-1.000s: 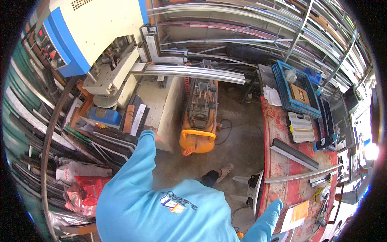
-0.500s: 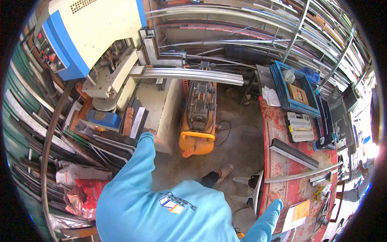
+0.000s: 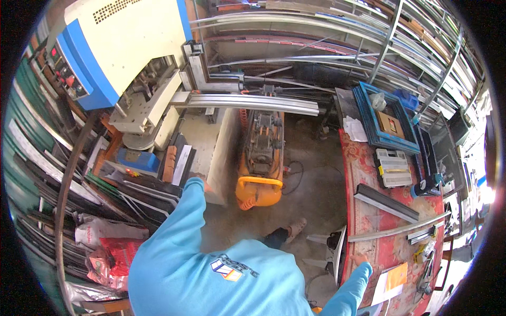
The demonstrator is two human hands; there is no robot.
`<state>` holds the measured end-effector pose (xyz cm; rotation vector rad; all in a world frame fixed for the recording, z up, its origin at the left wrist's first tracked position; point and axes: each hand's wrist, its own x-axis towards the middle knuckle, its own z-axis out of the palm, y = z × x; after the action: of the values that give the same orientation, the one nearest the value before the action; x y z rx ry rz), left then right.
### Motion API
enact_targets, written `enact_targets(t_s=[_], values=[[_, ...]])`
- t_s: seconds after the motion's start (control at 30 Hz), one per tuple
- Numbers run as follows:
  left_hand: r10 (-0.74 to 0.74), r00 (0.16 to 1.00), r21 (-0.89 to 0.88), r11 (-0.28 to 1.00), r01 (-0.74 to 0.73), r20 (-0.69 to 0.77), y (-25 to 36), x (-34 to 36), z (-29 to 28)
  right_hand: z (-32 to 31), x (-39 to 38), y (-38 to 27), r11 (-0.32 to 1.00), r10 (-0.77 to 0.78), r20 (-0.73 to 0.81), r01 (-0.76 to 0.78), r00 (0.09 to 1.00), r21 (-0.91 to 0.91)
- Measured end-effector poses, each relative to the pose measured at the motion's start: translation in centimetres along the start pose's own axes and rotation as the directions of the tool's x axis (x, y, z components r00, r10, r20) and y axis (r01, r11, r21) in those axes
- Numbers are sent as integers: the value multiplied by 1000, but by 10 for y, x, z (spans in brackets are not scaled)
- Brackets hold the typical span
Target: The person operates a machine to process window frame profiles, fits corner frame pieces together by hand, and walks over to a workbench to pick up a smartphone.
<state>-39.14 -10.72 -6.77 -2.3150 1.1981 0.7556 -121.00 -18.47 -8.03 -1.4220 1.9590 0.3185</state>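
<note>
My left hand (image 3: 207, 186) shows only in part past the blue sleeve. It is beside the corner of the cream machine base (image 3: 215, 176), close to a dark and white profile piece (image 3: 183, 163); whether it touches either is unclear. On the other side, my right hand (image 3: 360, 259) is at the near left edge of the table with the red patterned cloth (image 3: 363, 200). Its fingers are small and blurred. A long, pale metal strip (image 3: 395, 229) lies across the cloth just beyond it, and papers (image 3: 391, 282) lie to its right.
Left stands a cream and blue machine (image 3: 126, 47), with a metal profile (image 3: 253, 102) reaching out from it. An orange compressor (image 3: 261, 184) occupies the floor ahead. Blue frames (image 3: 387, 118) and a grey case (image 3: 392, 167) sit on the table. Racks of long profiles (image 3: 316, 29) line the back.
The view has shifted slightly, so most things appear a little lower and to the right. Both hands stay at about the same places, by the machine base and the table edge.
</note>
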Motion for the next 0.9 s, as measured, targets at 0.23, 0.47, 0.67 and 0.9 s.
enact_targets(t_s=[0.23, 0.47, 0.67, 0.9], values=[[-8, 999, 18, 1000, 8, 37, 10, -37, -27, 10, 19, 13, 997, -32, -39, 29, 999, -65], [-9, 997, -41, 999, 12, 71, 0, 6, 3, 36, 68, 71, 843, -328, 47, 315, 943, -436], [-32, 999, -11, 999, 32, 6, 4, -9, 0, 35, 71, 61, 822, -299, 98, 308, 949, -479], [-21, 999, -20, 1000, 22, 50, 1, 0, -2, 34, 78, 76, 985, -169, 36, 170, 985, -29]])
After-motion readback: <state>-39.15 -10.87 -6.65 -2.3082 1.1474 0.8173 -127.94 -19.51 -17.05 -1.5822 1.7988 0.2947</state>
